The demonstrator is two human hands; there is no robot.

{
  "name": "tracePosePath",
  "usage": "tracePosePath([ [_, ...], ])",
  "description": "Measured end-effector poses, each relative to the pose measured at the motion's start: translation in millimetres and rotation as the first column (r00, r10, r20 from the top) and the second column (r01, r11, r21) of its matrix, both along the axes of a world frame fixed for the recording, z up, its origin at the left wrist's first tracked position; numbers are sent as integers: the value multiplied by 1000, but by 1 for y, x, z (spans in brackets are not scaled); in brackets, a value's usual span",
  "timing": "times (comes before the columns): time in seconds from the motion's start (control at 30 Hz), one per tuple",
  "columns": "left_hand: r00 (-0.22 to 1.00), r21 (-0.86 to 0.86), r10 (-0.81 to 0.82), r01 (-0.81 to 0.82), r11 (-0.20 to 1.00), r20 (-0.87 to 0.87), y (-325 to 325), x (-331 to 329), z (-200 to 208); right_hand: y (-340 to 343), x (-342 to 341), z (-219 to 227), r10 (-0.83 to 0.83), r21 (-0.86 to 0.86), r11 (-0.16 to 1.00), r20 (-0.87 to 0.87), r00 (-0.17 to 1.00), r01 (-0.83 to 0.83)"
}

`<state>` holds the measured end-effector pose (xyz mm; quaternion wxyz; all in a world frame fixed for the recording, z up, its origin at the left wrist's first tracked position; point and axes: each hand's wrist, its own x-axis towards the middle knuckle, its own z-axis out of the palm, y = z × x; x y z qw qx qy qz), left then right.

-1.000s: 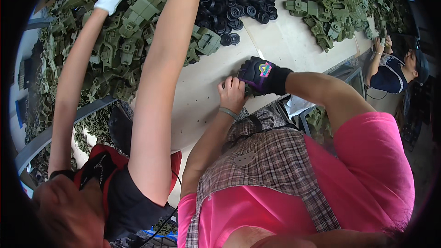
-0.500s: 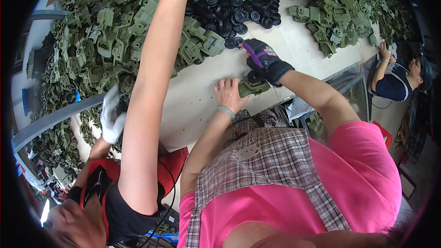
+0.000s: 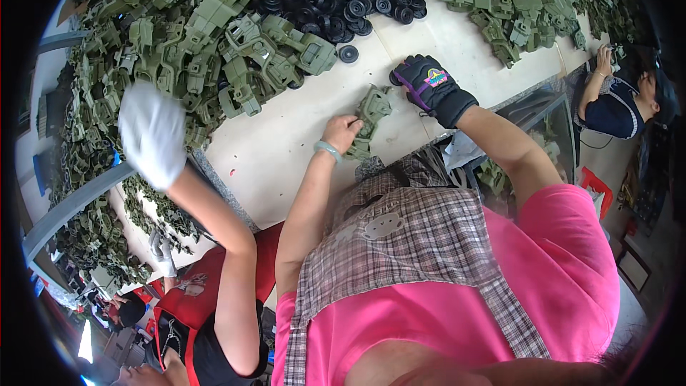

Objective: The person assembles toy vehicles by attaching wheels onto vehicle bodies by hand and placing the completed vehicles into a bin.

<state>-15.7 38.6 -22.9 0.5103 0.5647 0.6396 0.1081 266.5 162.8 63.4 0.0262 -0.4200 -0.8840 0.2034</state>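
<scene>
Clearly, your left hand (image 3: 340, 134) had its fingers closed on the side of the green plastic body (image 3: 374, 109), over the pale table (image 3: 275, 139) near its front edge. Your gloved right hand (image 3: 430, 86) was half curled beside it; its grip I could not tell. Tabletop stretched forward to the black wheels (image 3: 350, 8).

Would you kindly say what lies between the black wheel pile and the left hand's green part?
The head view shows one loose black wheel, then bare tabletop up to the green part.
</scene>
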Motion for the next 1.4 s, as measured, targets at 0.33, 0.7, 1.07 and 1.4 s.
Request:
tracePosePath([
  [0.33,988,284,62,-19,959,-142,-40,38,29,-45,-9,34,-120,-222,974,-335,935,45],
  [0.7,978,171,3,33,985,-208,-33,40,29,-67,-20,25,20,-102,994,-129,991,-33],
  [1.07,956,236,-46,118,965,-288,-25,43,49,-33,-92,26,542,194,821,31,840,-537],
  [1.4,997,366,-6,35,930,-79,-36,37,9,-13,-104,34,510,140,852,0,860,-505],
])
